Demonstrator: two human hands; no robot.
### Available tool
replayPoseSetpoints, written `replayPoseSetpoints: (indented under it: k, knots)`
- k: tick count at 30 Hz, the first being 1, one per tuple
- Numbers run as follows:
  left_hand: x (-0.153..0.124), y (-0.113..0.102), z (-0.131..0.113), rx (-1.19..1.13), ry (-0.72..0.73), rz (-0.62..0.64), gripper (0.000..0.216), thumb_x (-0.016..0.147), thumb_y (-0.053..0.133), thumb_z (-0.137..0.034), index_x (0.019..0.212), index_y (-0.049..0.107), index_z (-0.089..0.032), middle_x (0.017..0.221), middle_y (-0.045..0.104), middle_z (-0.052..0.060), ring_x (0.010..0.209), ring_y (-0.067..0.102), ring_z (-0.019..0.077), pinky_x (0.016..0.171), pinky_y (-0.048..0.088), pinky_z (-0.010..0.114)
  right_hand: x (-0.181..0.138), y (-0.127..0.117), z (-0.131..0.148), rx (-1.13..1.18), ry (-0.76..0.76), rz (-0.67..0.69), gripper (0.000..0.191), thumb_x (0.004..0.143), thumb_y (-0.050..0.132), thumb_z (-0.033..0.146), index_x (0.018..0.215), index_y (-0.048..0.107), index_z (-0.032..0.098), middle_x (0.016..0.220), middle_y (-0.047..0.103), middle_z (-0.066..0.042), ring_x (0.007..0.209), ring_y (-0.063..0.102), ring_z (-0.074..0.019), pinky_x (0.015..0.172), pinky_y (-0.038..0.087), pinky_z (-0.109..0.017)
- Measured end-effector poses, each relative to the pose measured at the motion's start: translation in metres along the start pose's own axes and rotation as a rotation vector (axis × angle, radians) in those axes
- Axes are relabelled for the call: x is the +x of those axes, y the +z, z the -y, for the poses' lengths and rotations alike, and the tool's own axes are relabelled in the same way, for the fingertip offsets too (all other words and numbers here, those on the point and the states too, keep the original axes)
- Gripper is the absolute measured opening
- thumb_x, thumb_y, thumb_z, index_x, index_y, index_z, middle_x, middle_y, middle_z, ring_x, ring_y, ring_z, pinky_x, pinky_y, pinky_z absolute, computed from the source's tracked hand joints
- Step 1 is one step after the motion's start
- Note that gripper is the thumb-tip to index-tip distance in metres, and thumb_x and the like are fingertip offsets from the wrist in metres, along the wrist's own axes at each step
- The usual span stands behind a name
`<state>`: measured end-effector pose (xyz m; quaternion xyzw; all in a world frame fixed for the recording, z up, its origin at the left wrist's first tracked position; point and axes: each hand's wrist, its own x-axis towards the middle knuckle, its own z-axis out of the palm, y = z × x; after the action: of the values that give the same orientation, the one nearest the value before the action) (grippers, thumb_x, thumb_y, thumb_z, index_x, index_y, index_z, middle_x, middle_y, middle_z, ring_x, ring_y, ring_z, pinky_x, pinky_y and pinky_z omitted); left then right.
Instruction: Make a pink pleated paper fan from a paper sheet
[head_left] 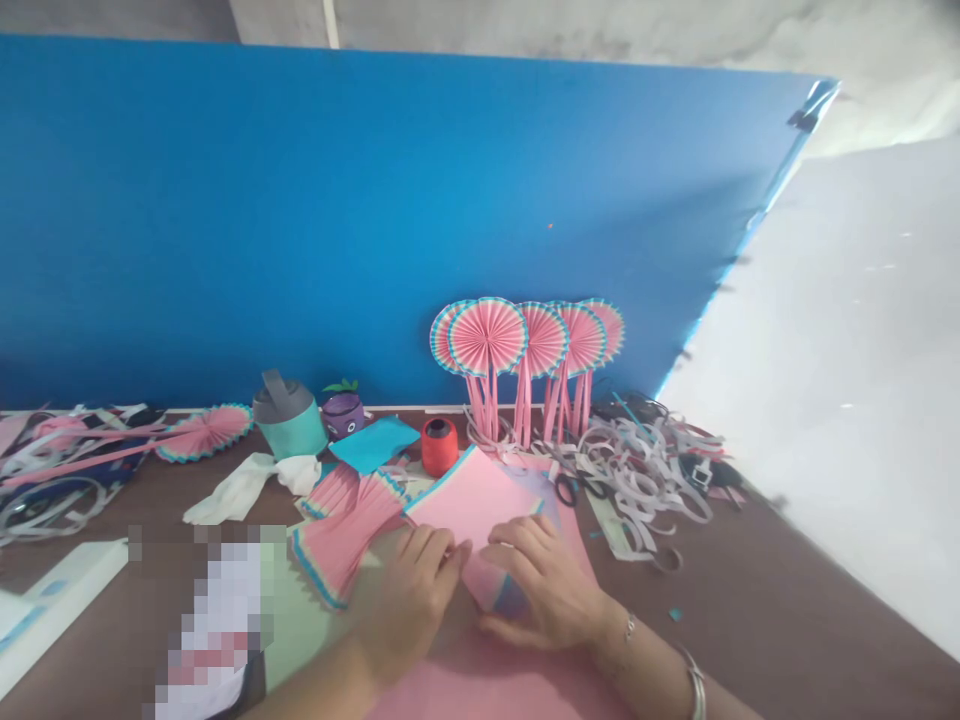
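Board (375,200), blue and very wide, stands behind your brown table (757,625). On this table, a big pink sheet (450,690) lies below your hands, and to its right is a tangled heap of pale strips (645,480). Before the board, five round paper fans (487,337) stand upright side by side, pink with blue rims. Your right hand (551,580) is over the right part of the pink paper (469,490); its fingers are bent with the tips at the paper, and the thumb is well apart from them. Your left hand (420,580) is at the near left side of the same paper; its fingers are curled, with the thumb close to the forefinger, but I cannot tell whether they pinch the paper or only press on it. This paper, blue along its edge, lies at the middle of your table, between the pleated paper (341,550) and the heap. Farther left, one more fan (206,432) lies near the green cup (292,420) with grey lid. A white cloth (240,487) lies just before this cup. Smaller are the blue paper (375,440), the purple pot (343,413) and the red spool-like thing (439,447).
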<state>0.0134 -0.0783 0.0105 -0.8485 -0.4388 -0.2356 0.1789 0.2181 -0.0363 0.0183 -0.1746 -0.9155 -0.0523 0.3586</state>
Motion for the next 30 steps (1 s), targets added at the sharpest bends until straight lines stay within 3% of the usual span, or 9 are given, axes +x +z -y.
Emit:
replayPoseSetpoints:
  k: [4,7,12,16,19,21,24,27,30]
  knots:
    - [-0.001,0.003,-0.005,-0.028,-0.023,0.157,0.016,0.085,0.05,-0.006,0.09,0.06,-0.017,0.084,0.057,0.004,0.079,0.05,0.021,0.071,0.041,0.035,0.0,0.011,0.002,-0.017,0.131,0.244,0.024,0.075,0.055,0.033,0.092,0.054,0.017,0.083,0.058,-0.006,0.075,0.048,-0.0209,0.067,0.034,-0.035]
    - [-0.001,0.003,-0.001,-0.085,-0.071,0.218,0.014,0.086,0.05,-0.008,0.088,0.059,-0.019,0.085,0.058,0.003,0.083,0.05,0.0222,0.073,0.041,0.037,-0.003,0.015,0.002,-0.063,0.153,0.263,0.005,0.076,0.051,0.021,0.078,0.054,0.018,0.073,0.057,-0.004,0.068,0.045,-0.0183,0.062,0.03,-0.033]
    - [-0.005,0.009,0.01,-0.35,-0.177,0.165,0.019,0.085,0.048,-0.008,0.092,0.06,-0.022,0.091,0.061,0.002,0.092,0.053,0.0214,0.082,0.043,0.038,-0.004,0.007,-0.004,-0.051,0.063,0.088,0.016,0.078,0.044,0.007,0.071,0.053,0.019,0.061,0.053,-0.002,0.059,0.043,-0.0156,0.055,0.029,-0.029]
    - [-0.008,0.021,0.016,-0.624,-0.509,-0.086,0.049,0.08,0.051,-0.01,0.126,0.048,-0.027,0.121,0.056,0.006,0.1,0.058,0.0206,0.085,0.047,0.037,-0.003,-0.006,-0.008,0.009,0.092,-0.257,0.019,0.077,0.049,0.003,0.087,0.055,0.018,0.069,0.059,-0.003,0.063,0.051,-0.0155,0.057,0.04,-0.027]
    - [-0.007,0.024,0.021,-0.92,-0.696,-0.166,0.061,0.085,0.053,-0.027,0.142,0.029,-0.028,0.125,0.057,0.009,0.091,0.065,0.0193,0.077,0.052,0.034,-0.002,-0.012,-0.008,0.002,0.055,-0.334,0.023,0.077,0.051,0.002,0.091,0.056,0.018,0.072,0.062,-0.004,0.065,0.054,-0.0158,0.058,0.044,-0.028]
    - [-0.007,0.022,0.024,-1.03,-0.674,-0.185,0.062,0.082,0.058,-0.042,0.139,0.036,-0.027,0.133,0.053,0.012,0.113,0.058,0.0266,0.087,0.05,0.038,-0.002,-0.013,-0.006,0.024,-0.057,-0.272,0.022,0.078,0.049,0.004,0.094,0.057,0.017,0.074,0.064,-0.006,0.065,0.055,-0.016,0.057,0.045,-0.028]
    - [-0.012,0.014,0.03,-1.054,-0.503,-0.162,0.041,0.08,0.057,-0.055,0.107,0.063,-0.024,0.138,0.05,0.014,0.128,0.047,0.0333,0.097,0.044,0.045,-0.004,-0.014,-0.002,0.049,-0.189,-0.172,0.021,0.081,0.045,0.01,0.097,0.057,0.014,0.076,0.065,-0.008,0.065,0.057,-0.0168,0.059,0.046,-0.03]
    - [-0.019,0.007,0.034,-0.946,-0.388,-0.195,0.023,0.086,0.055,-0.043,0.091,0.065,-0.023,0.125,0.061,0.014,0.114,0.059,0.0285,0.089,0.05,0.04,-0.007,-0.015,0.0,0.021,-0.222,-0.117,0.02,0.084,0.042,0.015,0.096,0.057,0.017,0.078,0.064,-0.007,0.067,0.059,-0.0174,0.063,0.047,-0.031]
    - [-0.023,0.005,0.037,-0.738,-0.284,-0.262,0.016,0.083,0.06,-0.029,0.097,0.065,-0.023,0.131,0.058,0.014,0.115,0.058,0.0266,0.084,0.052,0.035,-0.007,-0.014,-0.003,-0.028,-0.172,-0.065,0.023,0.082,0.043,0.011,0.097,0.058,0.019,0.08,0.064,-0.006,0.071,0.058,-0.0177,0.064,0.046,-0.032]
